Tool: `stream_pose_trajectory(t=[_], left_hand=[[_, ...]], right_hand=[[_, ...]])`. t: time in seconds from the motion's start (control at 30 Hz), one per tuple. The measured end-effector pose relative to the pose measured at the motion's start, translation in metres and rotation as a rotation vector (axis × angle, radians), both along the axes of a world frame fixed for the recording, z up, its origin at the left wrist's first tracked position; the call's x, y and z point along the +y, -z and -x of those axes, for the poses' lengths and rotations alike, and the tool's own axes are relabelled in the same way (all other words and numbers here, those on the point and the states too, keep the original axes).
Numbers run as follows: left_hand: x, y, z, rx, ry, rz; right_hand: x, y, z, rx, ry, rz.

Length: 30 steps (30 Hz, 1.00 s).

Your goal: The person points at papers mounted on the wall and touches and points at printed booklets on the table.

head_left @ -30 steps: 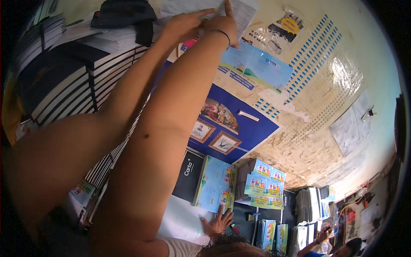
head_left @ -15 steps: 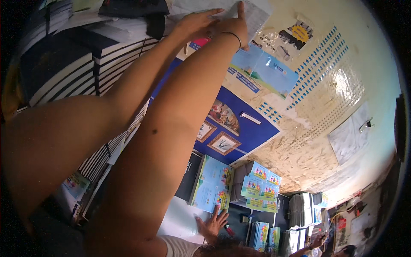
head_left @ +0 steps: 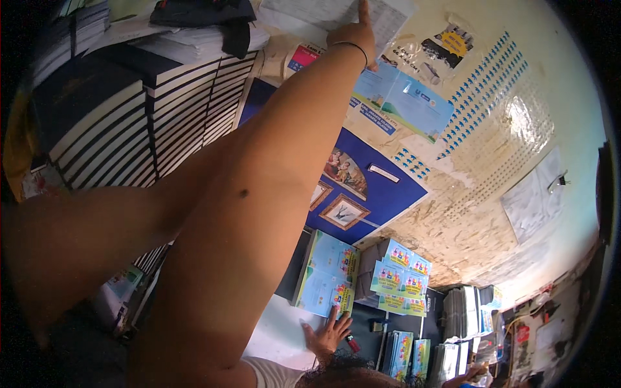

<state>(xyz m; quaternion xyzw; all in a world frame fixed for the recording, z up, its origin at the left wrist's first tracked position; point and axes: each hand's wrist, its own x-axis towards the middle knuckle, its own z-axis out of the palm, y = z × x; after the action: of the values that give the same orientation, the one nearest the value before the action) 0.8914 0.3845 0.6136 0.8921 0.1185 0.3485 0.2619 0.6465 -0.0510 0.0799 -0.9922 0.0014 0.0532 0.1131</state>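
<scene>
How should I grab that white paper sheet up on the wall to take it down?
Pinch the white paper sheet by its lower edge, coming from below, as it lies flat against the wall. The right hand already reaches it with a raised finger. Whether tape or pins hold it cannot be told, so pull gently.

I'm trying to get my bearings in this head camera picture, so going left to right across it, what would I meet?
Stack of dark-covered books → raised forearm → framed picture on the blue poster → leaning colourful booklets → white paper pinned to the wall.
</scene>
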Motion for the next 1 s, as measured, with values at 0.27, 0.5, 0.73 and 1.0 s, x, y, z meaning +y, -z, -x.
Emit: stream_pose_trajectory(t=[0.27,0.5,0.73,1.0], left_hand=[[0.001,-0.001,-0.008,0.062,0.009,0.018],[0.009,-0.002,-0.008,0.054,-0.048,-0.089],[0.004,0.001,-0.007,0.016,-0.052,-0.115],[0.011,0.001,-0.006,0.029,-0.018,-0.099]], right_hand=[[0.003,-0.002,0.002,0.002,0.003,-0.017],[0.008,-0.01,0.0,-0.027,-0.006,0.001],[0.007,-0.014,0.001,-0.005,0.004,0.017],[0.014,-0.019,0.001,0.017,0.001,0.033]])
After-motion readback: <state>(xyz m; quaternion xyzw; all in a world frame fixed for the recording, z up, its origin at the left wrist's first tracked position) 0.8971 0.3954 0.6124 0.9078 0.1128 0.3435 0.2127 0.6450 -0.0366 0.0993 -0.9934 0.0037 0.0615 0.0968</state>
